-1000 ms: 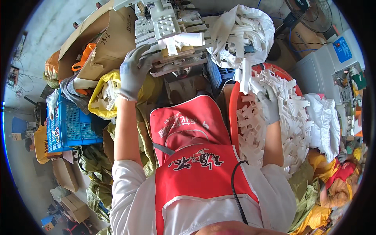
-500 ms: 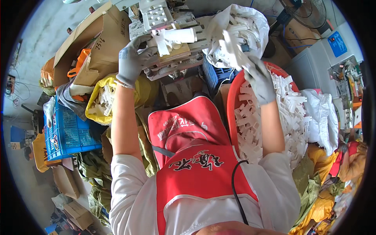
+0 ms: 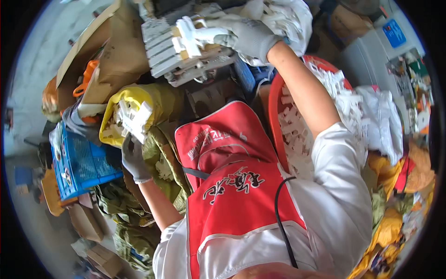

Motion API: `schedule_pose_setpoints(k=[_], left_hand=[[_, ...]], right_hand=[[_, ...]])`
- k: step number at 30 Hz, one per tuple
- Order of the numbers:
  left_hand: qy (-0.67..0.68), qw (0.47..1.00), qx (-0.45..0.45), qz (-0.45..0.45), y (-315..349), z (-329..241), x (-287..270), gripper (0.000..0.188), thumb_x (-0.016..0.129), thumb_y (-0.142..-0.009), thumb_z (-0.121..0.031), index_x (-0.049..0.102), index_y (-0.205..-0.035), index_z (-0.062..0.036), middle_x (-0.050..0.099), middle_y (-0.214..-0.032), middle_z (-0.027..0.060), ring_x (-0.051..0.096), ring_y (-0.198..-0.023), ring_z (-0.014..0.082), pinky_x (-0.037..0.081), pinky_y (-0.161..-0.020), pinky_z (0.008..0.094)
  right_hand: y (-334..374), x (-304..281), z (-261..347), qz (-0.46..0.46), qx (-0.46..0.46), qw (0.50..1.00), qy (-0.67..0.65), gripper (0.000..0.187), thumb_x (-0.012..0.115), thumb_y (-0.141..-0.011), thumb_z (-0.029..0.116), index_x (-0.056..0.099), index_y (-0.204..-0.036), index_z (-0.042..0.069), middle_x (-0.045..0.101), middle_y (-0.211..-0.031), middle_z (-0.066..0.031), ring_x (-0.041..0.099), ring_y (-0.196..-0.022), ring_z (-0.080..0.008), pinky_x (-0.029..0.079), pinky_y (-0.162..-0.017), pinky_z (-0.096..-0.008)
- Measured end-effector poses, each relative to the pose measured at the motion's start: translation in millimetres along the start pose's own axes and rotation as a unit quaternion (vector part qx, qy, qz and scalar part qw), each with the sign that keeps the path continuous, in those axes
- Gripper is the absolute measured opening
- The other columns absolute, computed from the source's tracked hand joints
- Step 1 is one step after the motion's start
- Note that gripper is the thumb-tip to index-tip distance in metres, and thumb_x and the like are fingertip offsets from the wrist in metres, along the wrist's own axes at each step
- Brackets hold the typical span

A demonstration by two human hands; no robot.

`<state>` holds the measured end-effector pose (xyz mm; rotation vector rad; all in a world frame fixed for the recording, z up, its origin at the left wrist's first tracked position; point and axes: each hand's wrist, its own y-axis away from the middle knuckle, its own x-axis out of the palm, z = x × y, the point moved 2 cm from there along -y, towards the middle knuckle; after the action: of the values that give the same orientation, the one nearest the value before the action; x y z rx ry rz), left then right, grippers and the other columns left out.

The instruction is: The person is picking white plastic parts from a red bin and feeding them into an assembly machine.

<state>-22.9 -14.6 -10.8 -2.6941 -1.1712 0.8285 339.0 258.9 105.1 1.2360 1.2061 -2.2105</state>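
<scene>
Low on the left, my gloved left hand (image 3: 134, 160) pinches a white plastic part (image 3: 135, 122) at the mouth of a yellow sack (image 3: 160, 104). Similar white pieces lie inside that sack, and blur hides where they end and the pinched one begins. My gloved right hand (image 3: 248, 37) reaches across to the bench machine (image 3: 160, 53), its fingers closed around the near end of a white moulded part (image 3: 190, 37). That part sits on the machine's grey slotted bed. Its far end spreads into several arms.
Right of my red apron (image 3: 251, 195) stands a red tub (image 3: 274, 109) heaped with white parts. A white sack (image 3: 297, 28) of parts is behind it. To the left are a cardboard box (image 3: 123, 56) and a blue crate (image 3: 88, 162). A fan (image 3: 360, 7) stands far right.
My left hand has moved from the machine down to the yellow sack with a white part. My right hand has swung left from beside the white sack to the machine.
</scene>
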Motion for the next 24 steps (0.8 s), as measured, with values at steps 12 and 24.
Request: schedule_pose_setpoints(k=[12,24], left_hand=[[-0.144,0.973,-0.179,0.029,39.6,145.8,-32.9,0.034,0.060,-0.088,-0.017,0.058,-0.112,0.0059,0.062,-0.111,0.0135,0.059,-0.097,0.0191,0.045,-0.087,0.0274],[-0.034,0.975,-0.131,0.177,40.2,96.9,44.4,0.028,0.056,-0.091,-0.016,0.060,-0.110,0.0035,0.064,-0.102,0.0069,0.057,-0.089,0.0145,0.044,-0.084,0.0279]], right_hand=[[328.6,72.4,-48.2,0.079,0.303,0.950,-0.015,0.030,0.051,-0.085,0.033,0.064,-0.099,0.011,0.065,-0.097,-0.0123,0.062,-0.088,-0.0300,0.048,-0.080,-0.0404],[390.4,91.1,-189.2,-0.079,0.712,0.698,-0.003,0.084,0.064,-0.072,0.053,0.033,-0.133,0.003,0.050,-0.124,-0.0258,0.051,-0.113,-0.0374,0.041,-0.095,-0.0417]])
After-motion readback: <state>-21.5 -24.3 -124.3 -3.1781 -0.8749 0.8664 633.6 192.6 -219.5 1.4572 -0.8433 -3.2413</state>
